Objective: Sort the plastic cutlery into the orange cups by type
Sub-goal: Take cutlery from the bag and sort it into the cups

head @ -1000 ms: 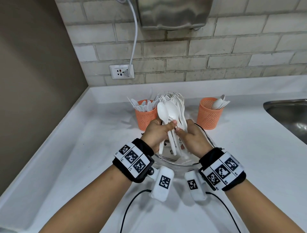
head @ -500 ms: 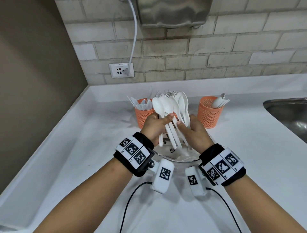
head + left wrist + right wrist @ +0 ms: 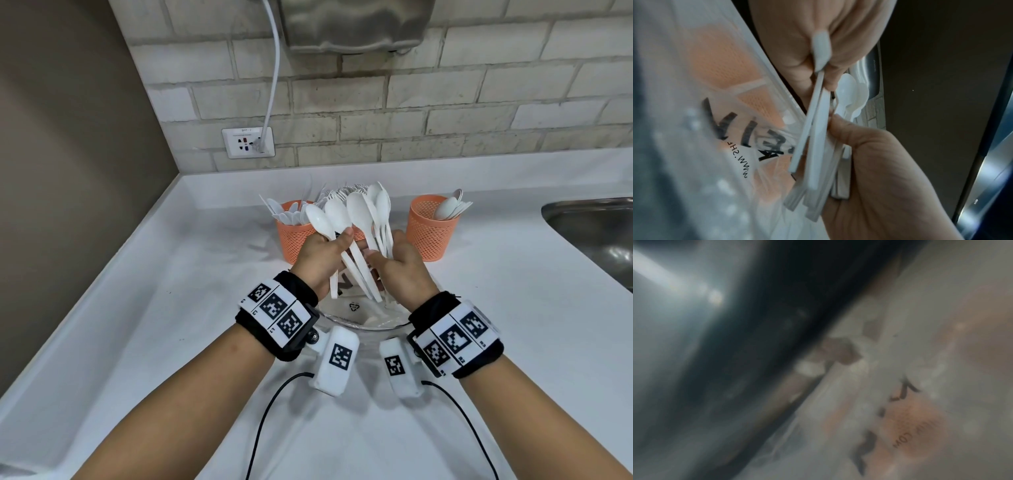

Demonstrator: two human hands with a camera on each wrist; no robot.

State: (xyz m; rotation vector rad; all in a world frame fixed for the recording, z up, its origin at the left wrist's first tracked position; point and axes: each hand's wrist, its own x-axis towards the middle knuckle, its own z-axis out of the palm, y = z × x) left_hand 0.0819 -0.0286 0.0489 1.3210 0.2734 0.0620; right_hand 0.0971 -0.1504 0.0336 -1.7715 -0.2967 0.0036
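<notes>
L hand (image 3: 320, 260) grips fanned spoons (image 3: 346, 219); R hand (image 3: 402, 270) pinches more spoons, both above bowl (image 3: 363, 323) btwn cups (image 3: 432, 228) nr counter's back edge.

A kitchenette: white counter (image 3: 144, 308), steel sink (image 3: 596, 233), brick-tiled wall (image 3: 445, 113), wall socket (image 3: 248, 142).

Counter (image 3: 171, 308): cup (image 3: 294, 233) left, cup (image 3: 432, 229) right, both behind bowl (image 3: 359, 317). Spoons (image 3: 346, 219) fanned above bowl, between left hand (image 3: 320, 262) and right hand (image 3: 404, 270). Sink (image 3: 596, 233) far right.

White counter (image 3: 137, 308), brick wall (image 3: 445, 102), seemingly sink (image 3: 596, 233).
</notes>
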